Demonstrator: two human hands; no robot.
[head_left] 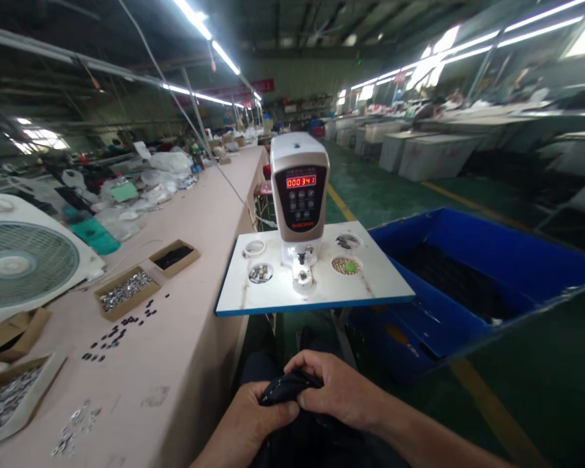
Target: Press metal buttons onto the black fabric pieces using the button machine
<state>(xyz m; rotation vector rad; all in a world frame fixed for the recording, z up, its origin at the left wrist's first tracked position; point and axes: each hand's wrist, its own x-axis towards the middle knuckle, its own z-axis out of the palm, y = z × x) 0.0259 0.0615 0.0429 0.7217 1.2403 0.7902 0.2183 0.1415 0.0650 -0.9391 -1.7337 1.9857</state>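
Observation:
Low in front of me, my left hand [253,416] and my right hand [338,390] both grip a folded piece of black cloth [287,388] with pale stitch marks along it. My left thumb presses on its near side, while the right fingers curl over its top. The cloth's lower part blends into dark clothing, so its full shape is hidden. Beyond my hands stands a snap-button press machine [299,188] with a red digital display, mounted on a white tabletop [273,300]. Round cups in that tabletop hold small metal parts [260,273] and gold-coloured pieces [341,265].
A long table [195,260] runs along the left. On it are a fan [24,260], a carton of metal fasteners [127,289], a carton of black pieces [174,256] and scattered black bits [114,335]. At right is a blue bin [511,253] with dark items inside.

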